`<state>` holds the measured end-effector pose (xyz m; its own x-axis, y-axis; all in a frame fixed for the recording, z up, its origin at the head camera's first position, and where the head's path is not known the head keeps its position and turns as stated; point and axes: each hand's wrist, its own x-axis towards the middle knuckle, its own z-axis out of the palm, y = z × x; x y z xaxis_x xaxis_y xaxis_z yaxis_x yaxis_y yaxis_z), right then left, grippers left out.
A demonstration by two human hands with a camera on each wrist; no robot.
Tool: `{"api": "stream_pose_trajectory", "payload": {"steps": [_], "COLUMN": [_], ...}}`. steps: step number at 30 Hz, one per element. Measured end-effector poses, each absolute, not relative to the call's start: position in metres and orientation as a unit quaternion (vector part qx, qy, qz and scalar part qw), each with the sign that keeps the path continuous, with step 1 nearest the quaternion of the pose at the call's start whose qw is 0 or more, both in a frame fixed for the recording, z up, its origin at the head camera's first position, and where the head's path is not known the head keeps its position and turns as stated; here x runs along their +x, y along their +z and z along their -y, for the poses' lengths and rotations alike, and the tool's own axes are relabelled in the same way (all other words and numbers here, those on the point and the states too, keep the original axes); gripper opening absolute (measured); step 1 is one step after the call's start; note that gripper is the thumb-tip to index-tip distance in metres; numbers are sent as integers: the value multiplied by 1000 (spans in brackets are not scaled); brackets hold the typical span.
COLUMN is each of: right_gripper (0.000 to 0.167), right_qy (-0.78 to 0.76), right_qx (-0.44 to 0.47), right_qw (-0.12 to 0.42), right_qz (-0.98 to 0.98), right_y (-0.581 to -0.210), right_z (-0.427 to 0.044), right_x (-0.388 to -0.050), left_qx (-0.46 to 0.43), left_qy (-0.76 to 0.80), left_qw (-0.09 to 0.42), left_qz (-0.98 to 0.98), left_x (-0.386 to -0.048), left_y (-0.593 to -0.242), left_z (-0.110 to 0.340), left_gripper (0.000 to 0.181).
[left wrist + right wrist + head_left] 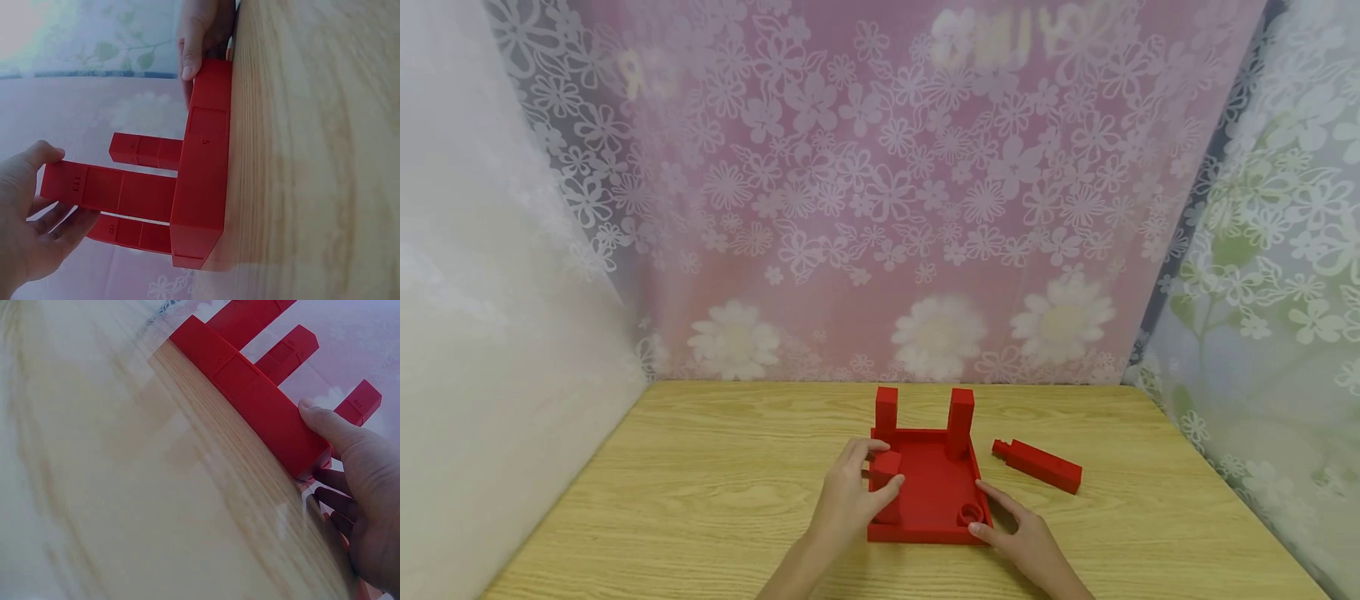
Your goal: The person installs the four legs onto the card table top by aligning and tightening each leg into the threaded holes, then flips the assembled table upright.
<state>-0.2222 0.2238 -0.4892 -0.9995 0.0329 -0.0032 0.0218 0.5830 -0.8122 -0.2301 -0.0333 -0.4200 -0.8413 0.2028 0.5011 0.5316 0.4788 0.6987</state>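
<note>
Fingers (1000, 497) on tray edge (925, 537), post (1043, 467) apart

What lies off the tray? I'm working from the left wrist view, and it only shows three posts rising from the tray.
Observer: A fourth post lies on the table, to the right of the tray.
Operator: Understood. What's inside the near right corner, by the right hand?
Observer: An open ring, with nothing standing in it.
</note>
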Motion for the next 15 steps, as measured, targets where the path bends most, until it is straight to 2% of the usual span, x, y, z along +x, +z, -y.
{"api": "stream_pose_trajectory", "payload": {"steps": [11, 15], "right_gripper": [67, 67], "right_qy": [463, 465], "right_qx": [-11, -10], "right_qw": [6, 6], "right_qz": [886, 885], "right_y": [-490, -490], "right_z": [-224, -224], "right_x": [-223, -223], "left_qx": [-242, -251], "left_qy": [-502, -550], "left_qw": [109, 69], "left_qz": [823, 793], "left_x": [-233, -234], "left_y": [-417, -418], "left_z": [40, 41], "left_gripper": [34, 35]}}
